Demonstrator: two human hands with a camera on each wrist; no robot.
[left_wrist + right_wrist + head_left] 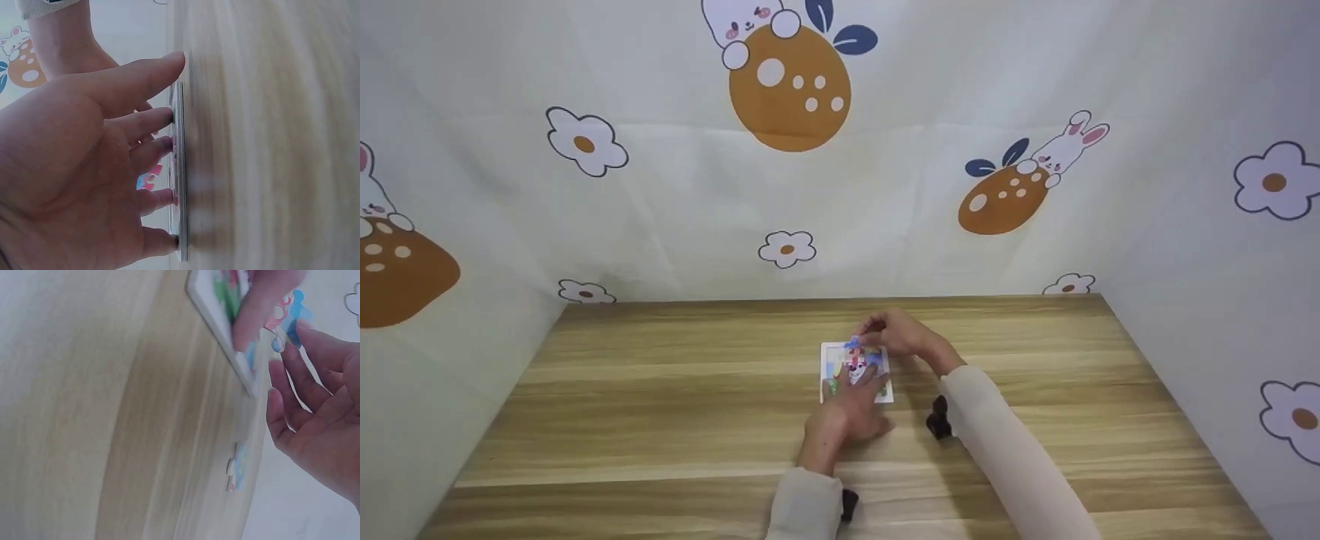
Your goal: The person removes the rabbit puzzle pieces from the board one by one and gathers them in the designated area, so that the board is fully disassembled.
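A small picture jigsaw puzzle in a white frame [824, 367] lies flat on the wooden table, with a cartoon puppy picture in it. My left hand [847, 414] rests on its near part, fingers spread and fingertips pressing the surface; in the left wrist view that hand [73, 169] has its thumb held apart above the frame's edge. At the far edge, my right hand [906, 334] pinches a blue and red puzzle piece [292, 319] between thumb and fingers. The held piece appears raised and tilted over the frame. Part of the picture is hidden under the left hand.
Another puzzle piece [239, 467] lies loose on the table in the right wrist view. Behind the wooden table [660, 405] hangs a pale cloth [675, 187] printed with rabbits and flowers. Dark wrist devices [939, 420] sit under both sleeves.
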